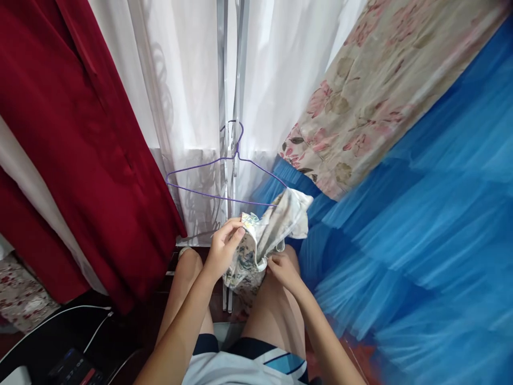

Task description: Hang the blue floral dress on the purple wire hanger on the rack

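A small floral garment (244, 259), pale with a printed pattern, hangs partly from the right arm of a purple wire hanger (200, 191). The hanger's hook loops at a metal rail in front of the white curtains, and its left arm is bare. My left hand (223, 247) pinches the garment's upper left edge between thumb and fingers. Lower and to the right, my right hand (284, 271) has its fingers closed on the garment's white-trimmed edge, above my thigh. The garment's lower part drops between my knees.
Red curtains (88, 149) hang on the left, white curtains (184, 80) behind the hanger. On the right are a floral cloth (344, 117) and ruffled blue tulle (420, 230). At lower left a phone (74, 368) lies on a black surface beside a white cable (96, 331).
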`<state>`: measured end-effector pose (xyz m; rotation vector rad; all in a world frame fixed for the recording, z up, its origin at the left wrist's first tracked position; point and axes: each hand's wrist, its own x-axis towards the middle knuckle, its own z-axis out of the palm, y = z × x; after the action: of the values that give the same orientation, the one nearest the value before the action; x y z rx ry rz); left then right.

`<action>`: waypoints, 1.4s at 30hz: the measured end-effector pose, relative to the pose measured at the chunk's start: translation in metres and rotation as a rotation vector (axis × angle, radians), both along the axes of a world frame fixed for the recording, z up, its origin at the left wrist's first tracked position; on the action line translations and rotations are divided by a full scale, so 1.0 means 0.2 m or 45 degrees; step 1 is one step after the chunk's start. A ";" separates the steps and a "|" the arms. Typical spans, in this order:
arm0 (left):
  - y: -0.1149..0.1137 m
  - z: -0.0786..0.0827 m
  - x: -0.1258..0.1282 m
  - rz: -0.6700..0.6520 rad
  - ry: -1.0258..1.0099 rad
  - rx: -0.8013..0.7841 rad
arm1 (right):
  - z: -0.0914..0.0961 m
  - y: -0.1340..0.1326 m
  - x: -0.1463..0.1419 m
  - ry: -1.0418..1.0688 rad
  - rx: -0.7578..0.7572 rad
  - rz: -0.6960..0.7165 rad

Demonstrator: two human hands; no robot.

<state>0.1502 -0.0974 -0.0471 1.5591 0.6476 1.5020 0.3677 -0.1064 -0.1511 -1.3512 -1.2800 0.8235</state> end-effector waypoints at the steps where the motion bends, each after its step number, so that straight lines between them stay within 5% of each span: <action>1: -0.01 0.00 -0.03 0.043 0.039 0.035 | 0.01 -0.01 -0.03 -0.046 0.017 -0.043; 4: -0.02 -0.01 -0.08 0.162 0.200 0.141 | 0.08 -0.07 -0.15 -0.209 0.118 -0.066; 7: -0.05 -0.01 -0.04 0.086 0.360 0.190 | 0.17 -0.16 -0.29 -0.169 0.160 0.348; 10: -0.08 -0.02 0.03 -0.132 0.409 0.145 | 0.25 -0.22 -0.36 0.052 -0.037 0.675; 13: -0.09 -0.08 0.04 -0.346 0.314 -0.049 | 0.33 -0.25 -0.31 0.242 -0.226 0.725; 18: -0.11 -0.31 -0.09 -0.807 0.307 -0.450 | 0.47 -0.28 -0.16 0.412 -0.301 0.866; 22: -0.13 -0.41 -0.23 -0.775 0.615 -0.455 | 0.57 -0.30 -0.03 0.548 -0.290 0.760; 28: 0.02 -0.25 -0.56 -0.034 1.354 0.161 | 0.62 -0.33 0.15 0.485 -0.261 0.619; 35: 0.20 -0.03 -0.91 0.163 1.670 0.428 | 0.59 -0.34 0.21 0.346 -0.292 0.950; 39: 0.34 0.07 -1.08 0.111 1.824 0.421 | 0.60 -0.30 0.03 0.109 -0.359 1.042; 42: 0.50 0.16 -1.16 0.228 1.881 0.440 | 0.67 -0.24 -0.13 -0.041 -0.333 1.144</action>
<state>-0.0821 0.0017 -0.0157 2.8434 1.3584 0.2905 0.3425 -0.1544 -0.0177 -0.9409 -1.8800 1.6237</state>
